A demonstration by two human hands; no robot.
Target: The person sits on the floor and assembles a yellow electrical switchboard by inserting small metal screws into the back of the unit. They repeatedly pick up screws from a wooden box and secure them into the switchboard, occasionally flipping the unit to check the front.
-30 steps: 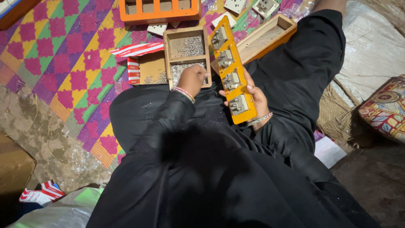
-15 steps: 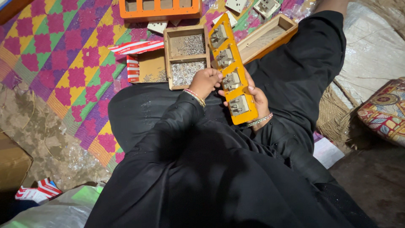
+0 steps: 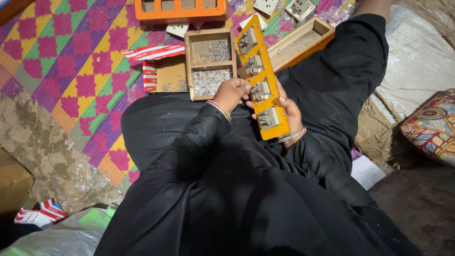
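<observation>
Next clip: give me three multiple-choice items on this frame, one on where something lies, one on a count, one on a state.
1. Where does the two-compartment wooden box lie?
A. On the patterned mat, ahead of the left hand
B. On the cushion at the right
C. On the cardboard box

2. How many grey switch parts sit in the orange strip?
A. Two
B. Four
C. Six

3. How is the orange strip held?
A. Lying flat on the mat, untouched
B. Propped up by the right hand, left hand at its edge
C. Hanging from a hook

Answers: 1 A, it rests on the mat. 2 B, four show in a row. 3 B, right fingers wrap its lower end.
</observation>
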